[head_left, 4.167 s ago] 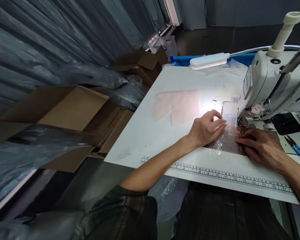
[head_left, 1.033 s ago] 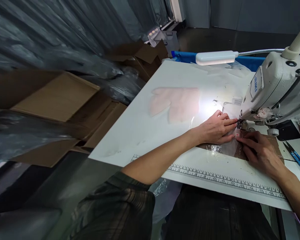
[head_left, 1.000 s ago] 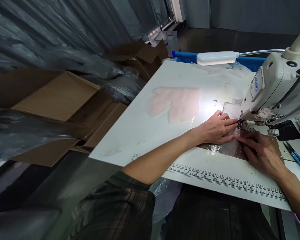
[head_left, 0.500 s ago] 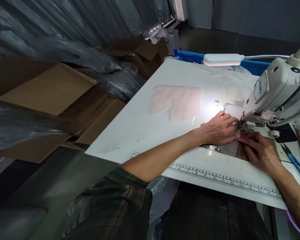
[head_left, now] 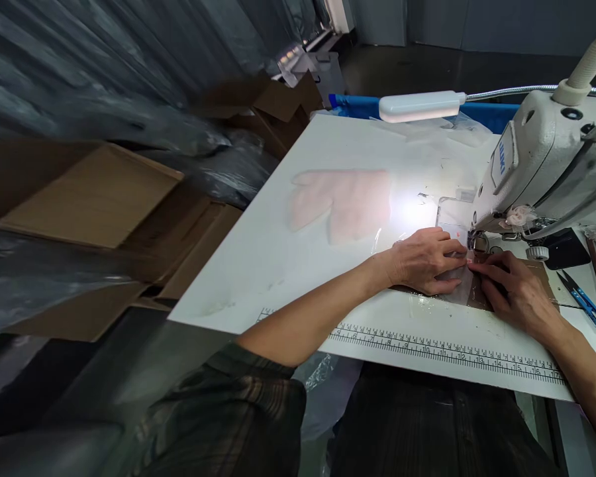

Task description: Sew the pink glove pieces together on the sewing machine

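Observation:
My left hand (head_left: 427,260) lies over a thin, see-through white fabric (head_left: 460,289), its fingers spread and pressing down just left of the presser foot (head_left: 471,240). My right hand (head_left: 519,291) is closed at the fabric's right edge, with the index fingertip and thumb at a small pinkish bit close to the left fingertips. The sewing machine (head_left: 509,159) stands over both hands. Under the fabric a brown strip (head_left: 479,298) shows on the table. The fabric's exact grip is partly hidden by my fingers.
A pale pink mitten-shaped piece (head_left: 347,199) lies on the white table (head_left: 258,265). Blue thread snips (head_left: 586,305) rest at the right. A white lamp (head_left: 422,106) hangs at the back. A printed ruler (head_left: 427,351) runs along the front edge; cardboard boxes (head_left: 89,199) stand left.
The view has shifted slightly. My left hand has drawn back a little from the presser foot, uncovering fabric with a small red spot. The right hand stays beside the left fingertips.

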Demonstrator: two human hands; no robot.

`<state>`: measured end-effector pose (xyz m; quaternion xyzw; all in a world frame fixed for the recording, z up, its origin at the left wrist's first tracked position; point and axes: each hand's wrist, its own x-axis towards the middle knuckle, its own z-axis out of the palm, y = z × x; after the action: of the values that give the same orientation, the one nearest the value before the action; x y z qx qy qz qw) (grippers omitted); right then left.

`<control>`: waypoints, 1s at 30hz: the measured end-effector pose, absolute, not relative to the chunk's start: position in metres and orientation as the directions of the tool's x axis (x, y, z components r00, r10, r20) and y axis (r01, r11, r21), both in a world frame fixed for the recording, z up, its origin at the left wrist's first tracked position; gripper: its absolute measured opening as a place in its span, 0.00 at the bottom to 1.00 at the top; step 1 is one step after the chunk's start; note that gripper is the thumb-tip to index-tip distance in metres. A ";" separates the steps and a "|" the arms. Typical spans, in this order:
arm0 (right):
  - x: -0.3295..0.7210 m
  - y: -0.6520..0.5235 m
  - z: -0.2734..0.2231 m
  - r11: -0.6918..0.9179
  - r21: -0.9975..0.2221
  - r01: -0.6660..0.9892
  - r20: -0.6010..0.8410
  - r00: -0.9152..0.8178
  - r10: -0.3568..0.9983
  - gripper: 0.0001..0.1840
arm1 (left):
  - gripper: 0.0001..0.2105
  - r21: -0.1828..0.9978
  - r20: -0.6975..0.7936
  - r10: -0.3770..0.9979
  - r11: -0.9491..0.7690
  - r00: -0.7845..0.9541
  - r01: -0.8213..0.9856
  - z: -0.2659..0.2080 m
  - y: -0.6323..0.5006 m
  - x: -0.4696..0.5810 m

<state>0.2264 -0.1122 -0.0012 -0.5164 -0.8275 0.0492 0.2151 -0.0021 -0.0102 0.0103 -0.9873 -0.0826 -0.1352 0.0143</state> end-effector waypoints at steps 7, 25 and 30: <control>0.225 -0.113 -0.001 0.467 -0.286 0.837 0.302 -0.384 0.873 0.18 | 0.17 -0.033 0.256 0.187 -0.979 0.948 0.202 0.007 -0.007 0.000; 0.220 -0.108 0.000 0.396 -0.162 0.904 0.259 -0.348 0.901 0.22 | 0.14 -0.007 0.300 0.152 -0.987 0.942 0.161 0.009 -0.018 0.007; 0.220 -0.107 0.001 0.367 -0.131 0.921 0.235 -0.331 0.914 0.24 | 0.12 0.026 0.266 0.121 -0.993 0.956 0.118 0.013 -0.021 0.006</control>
<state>0.2197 -0.1069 0.0013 -0.5624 -0.8157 -0.0127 0.1352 0.0063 -0.0214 0.0129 -0.9890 -0.0603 -0.1350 -0.0049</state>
